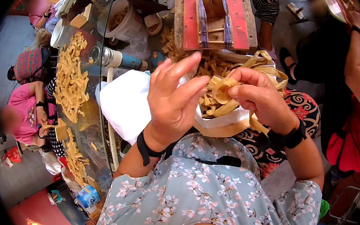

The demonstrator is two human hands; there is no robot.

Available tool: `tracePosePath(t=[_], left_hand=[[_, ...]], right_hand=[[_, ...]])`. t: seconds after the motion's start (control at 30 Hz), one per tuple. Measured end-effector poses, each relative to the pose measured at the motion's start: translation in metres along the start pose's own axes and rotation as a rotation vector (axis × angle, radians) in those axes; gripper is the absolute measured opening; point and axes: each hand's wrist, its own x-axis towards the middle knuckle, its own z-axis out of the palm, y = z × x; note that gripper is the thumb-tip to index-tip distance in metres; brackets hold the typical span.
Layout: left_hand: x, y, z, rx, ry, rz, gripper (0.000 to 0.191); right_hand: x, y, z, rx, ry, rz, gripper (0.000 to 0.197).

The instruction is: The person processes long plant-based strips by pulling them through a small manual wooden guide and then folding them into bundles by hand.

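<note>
My right hand (262,96) pinches a loop of pale-yellow strip (223,92) between thumb and fingers. The material looks like dried plant fibre, but I cannot tell for sure. To its left, my left hand (174,103) is raised with the fingers apart and nothing in it, slightly blurred. Beneath my hands, a white-lined container (231,126) on my lap holds a heap of folded yellow pieces (207,104). Longer loose strips (266,59) hang over its far right side, beyond my right hand.
A red board (191,1) ahead carries a wooden frame (213,30) with purple bands. On my left, a glass-topped table (89,142) bears piled yellow pieces (70,74); a glass jar (102,56) and white bucket (126,24) are nearby. Other people sit and stand around.
</note>
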Motion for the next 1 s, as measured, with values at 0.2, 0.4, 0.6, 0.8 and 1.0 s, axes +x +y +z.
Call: tracePosePath(t=[0.2, 0.4, 0.6, 0.8, 1.0], left_hand=[[-0.005, 0.013, 0.007, 0.165, -0.15, 0.111, 0.022], [-0.009, 0.02, 0.002, -0.587, -0.217, -0.616, 0.016], [-0.008, 0.002, 0.001, -1.347, -0.298, -1.231, 0.015], [-0.01, -0.025, 0.003, -1.336, 0.012, -1.236, 0.009], [-0.014, -0.029, 0.007, -1.046, -0.03, -1.021, 0.021]], right_hand=[[0.003, 0.016, 0.01, -0.112, 0.146, -0.264, 0.031], [-0.005, 0.018, 0.02, 0.053, -0.018, -0.244, 0.047], [0.001, 0.033, 0.023, -0.26, 0.114, -0.334, 0.041], [-0.008, 0.024, 0.012, -0.6, 0.114, -0.254, 0.028], [-0.011, 0.019, 0.001, -1.135, 0.282, -0.424, 0.014]])
